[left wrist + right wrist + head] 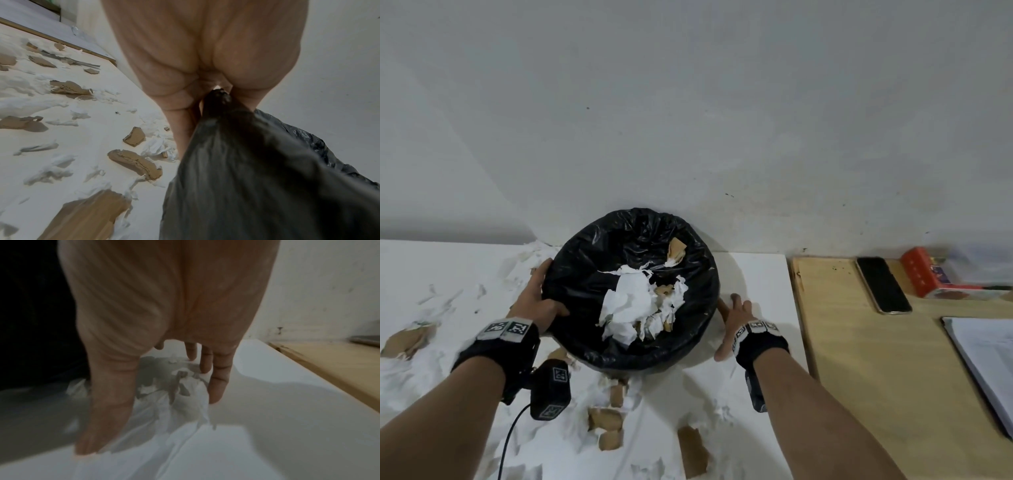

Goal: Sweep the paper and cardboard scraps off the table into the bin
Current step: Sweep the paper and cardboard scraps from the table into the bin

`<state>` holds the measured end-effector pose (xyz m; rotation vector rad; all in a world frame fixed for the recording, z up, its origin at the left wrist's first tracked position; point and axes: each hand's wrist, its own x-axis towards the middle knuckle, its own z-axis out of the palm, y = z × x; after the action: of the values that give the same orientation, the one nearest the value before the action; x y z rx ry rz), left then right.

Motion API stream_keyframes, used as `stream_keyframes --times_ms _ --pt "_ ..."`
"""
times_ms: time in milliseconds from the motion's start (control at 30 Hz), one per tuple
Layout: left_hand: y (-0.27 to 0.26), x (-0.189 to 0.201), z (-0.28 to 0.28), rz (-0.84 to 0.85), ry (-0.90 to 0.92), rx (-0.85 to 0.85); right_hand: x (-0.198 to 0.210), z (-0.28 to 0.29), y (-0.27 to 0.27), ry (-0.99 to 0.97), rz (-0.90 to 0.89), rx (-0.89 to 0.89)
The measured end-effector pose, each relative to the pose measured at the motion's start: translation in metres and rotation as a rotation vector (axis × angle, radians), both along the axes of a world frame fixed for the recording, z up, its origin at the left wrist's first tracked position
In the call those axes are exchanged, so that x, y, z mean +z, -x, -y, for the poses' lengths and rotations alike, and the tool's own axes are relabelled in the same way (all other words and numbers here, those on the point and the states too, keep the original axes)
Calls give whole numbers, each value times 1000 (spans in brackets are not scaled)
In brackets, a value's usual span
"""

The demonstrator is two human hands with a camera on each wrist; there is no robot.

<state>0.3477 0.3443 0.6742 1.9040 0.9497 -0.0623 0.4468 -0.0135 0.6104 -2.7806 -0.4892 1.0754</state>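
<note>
Clearly, much is left to be cleared: paper scraps [421, 373] and cardboard scraps [606, 419] are scattered over the white table [756, 274], mostly on the left and near side, while the bin [631, 291], lined with a black bag [257, 170], is set on the table against the wall and already holds some of both.

The bin's rim is gripped by the left hand [539, 301], the thumb hooked over the edge and the fingers curled round the outside; in the left wrist view the bag is seen pinched between thumb and fingers. The right hand [736, 318] is held just beside the bin's right side, its fingers [218, 382] straight and slightly spread, the tips lowered onto a small clump of paper on the table; nothing is held by it.

Several slips can be judged likely. The bin may be tipped if it is pulled by one edge alone, and its contents spilled back out. The loose bag may be dragged off the rim by the pinch. Light paper may be missed by spread fingers or pushed over the table's edge. The phone [883, 284] and papers [983, 366] on the wooden desk [859, 359] to the right may be struck if a sweep is carried too far.
</note>
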Motion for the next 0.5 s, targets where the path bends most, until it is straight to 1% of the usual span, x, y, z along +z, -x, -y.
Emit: stream_keyframes --times_ms 67,133,233,333,367,433,500 --pt "1 12 8 23 25 -10 -3 -6 1 32 23 49" --pt "3 16 10 37 25 2 -5 -10 3 37 53 74" --pt "7 15 8 29 20 7 -7 -7 14 -44 78 38" --pt "13 6 1 -11 39 19 -11 4 36 -132 139 -112" --pt "14 -2 -5 -20 31 16 -11 8 45 -143 133 -162" --pt "11 -28 -24 5 22 -11 -9 17 61 -166 120 -272" --pt "14 -36 -29 17 3 -15 1 24 75 -210 124 -407"
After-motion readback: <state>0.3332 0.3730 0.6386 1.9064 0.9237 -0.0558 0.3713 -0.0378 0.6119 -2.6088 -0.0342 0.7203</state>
